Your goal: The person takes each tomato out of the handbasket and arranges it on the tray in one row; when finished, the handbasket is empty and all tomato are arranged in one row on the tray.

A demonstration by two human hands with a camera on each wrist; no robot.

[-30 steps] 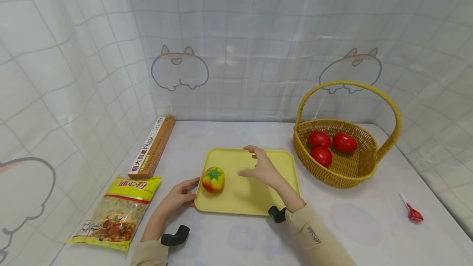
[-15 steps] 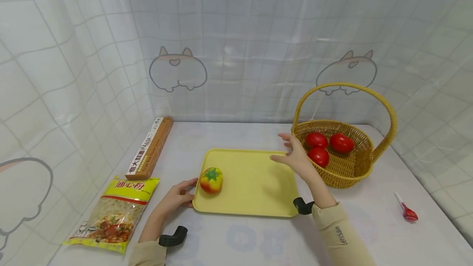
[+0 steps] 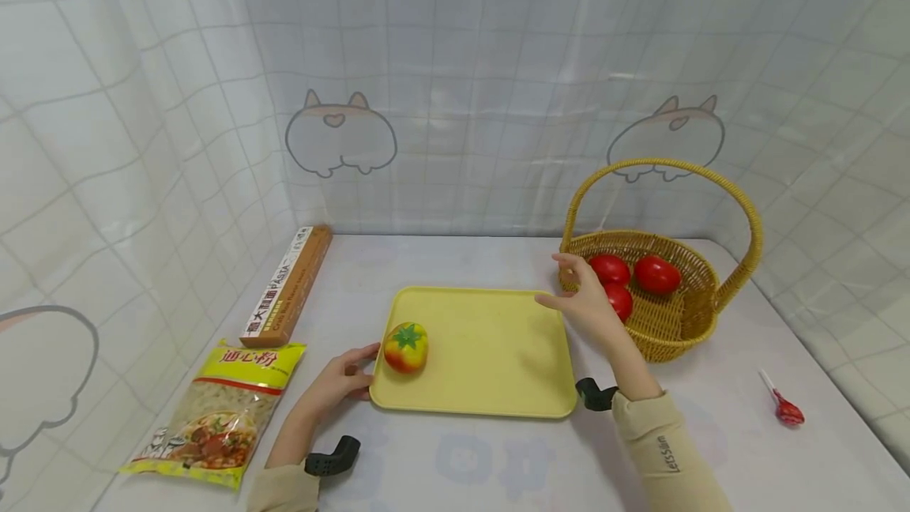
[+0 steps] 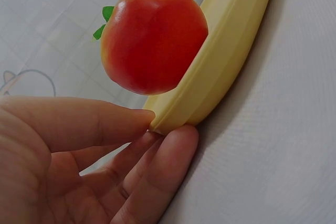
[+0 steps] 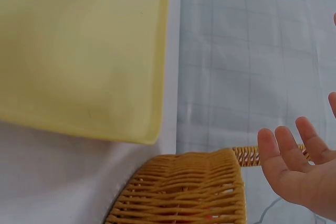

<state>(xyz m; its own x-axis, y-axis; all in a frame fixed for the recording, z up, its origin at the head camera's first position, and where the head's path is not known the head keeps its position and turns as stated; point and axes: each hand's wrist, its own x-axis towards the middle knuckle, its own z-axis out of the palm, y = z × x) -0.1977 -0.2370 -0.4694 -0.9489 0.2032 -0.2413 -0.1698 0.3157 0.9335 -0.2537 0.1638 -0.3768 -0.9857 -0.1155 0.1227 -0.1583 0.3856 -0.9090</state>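
Note:
A yellow rectangular tray (image 3: pixel 483 362) lies on the table, with a red-and-yellow toy tomato (image 3: pixel 406 348) with green leaves at its left end. My left hand (image 3: pixel 337 384) pinches the tray's left edge; in the left wrist view the thumb (image 4: pixel 113 121) is on the rim and a fingertip lies below it. My right hand (image 3: pixel 590 308), its fingers spread and holding nothing, hovers between the tray's right end and the wicker basket (image 3: pixel 657 348). It partly hides the red, rounded toy fruits (image 3: pixel 657 275) inside the basket.
At the left lie a brown pasta box (image 3: pixel 291 291) and a yellow-topped bag of macaroni (image 3: pixel 220 417). A red lollipop (image 3: pixel 787 411) rests near the table's right side. The basket's tall arched handle (image 3: pixel 664 163) rises at the back right, before a hanging white curtain (image 3: pixel 455 101).
My right hand has moved right, from above the tray to beside the basket's left rim, its fingers still spread. My left hand stays at the tray's edge.

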